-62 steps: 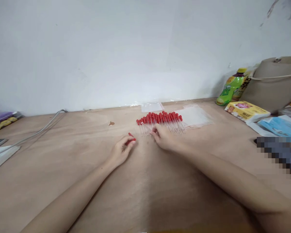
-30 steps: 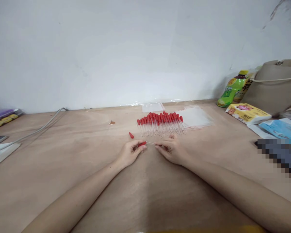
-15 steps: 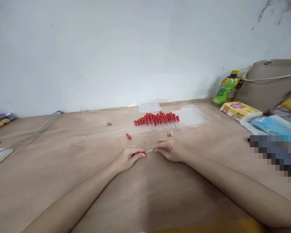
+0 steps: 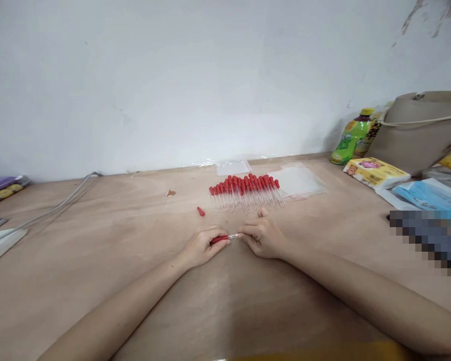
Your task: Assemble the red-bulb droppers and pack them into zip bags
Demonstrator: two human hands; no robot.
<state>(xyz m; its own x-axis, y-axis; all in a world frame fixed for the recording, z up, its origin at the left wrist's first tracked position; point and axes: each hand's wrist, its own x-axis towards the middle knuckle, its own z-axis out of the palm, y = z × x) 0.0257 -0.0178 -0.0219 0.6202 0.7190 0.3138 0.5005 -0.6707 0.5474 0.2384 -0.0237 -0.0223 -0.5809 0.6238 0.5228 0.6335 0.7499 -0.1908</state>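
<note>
"Going by the head view, what step is this?"

"Joining, I'd say. The left hand (image 4: 206, 244) has thumb and fingers closed round a slim red rubber-looking bulb (image 4: 219, 239), while the right hand (image 4: 263, 236) pinches a thin, clear, glass-like tube (image 4: 233, 236). They meet end to end above the brown, wood-patterned desk (image 4: 150, 235)."

"So the tube's inside the bulb?"

"Its end is at the bulb's mouth. How deep it goes, I can't tell from here."

"And what does the next move call for?"

"A straight, steady push, I'd judge, with both pieces kept in one line. The bulb probably gives a little; the tube might snap if it's bent sideways, so pinching it close to the joint seems wise."

"How do they sit in the grip?"

"The bulb lies lengthwise in the left grip, between thumb and fingers, mouth towards the other hand. A short bare stretch of tube crosses the gap; the right grip is clamped on it, and the rest is hidden behind those fingers."

"Anything close by?"

"A loose red pear-shaped bulb (image 4: 200, 211) lies on the desk just beyond the left hand. Past the right hand is a packed row of red-topped clear droppers (image 4: 244, 185), tops towards the pale wall (image 4: 173, 85)."
</note>
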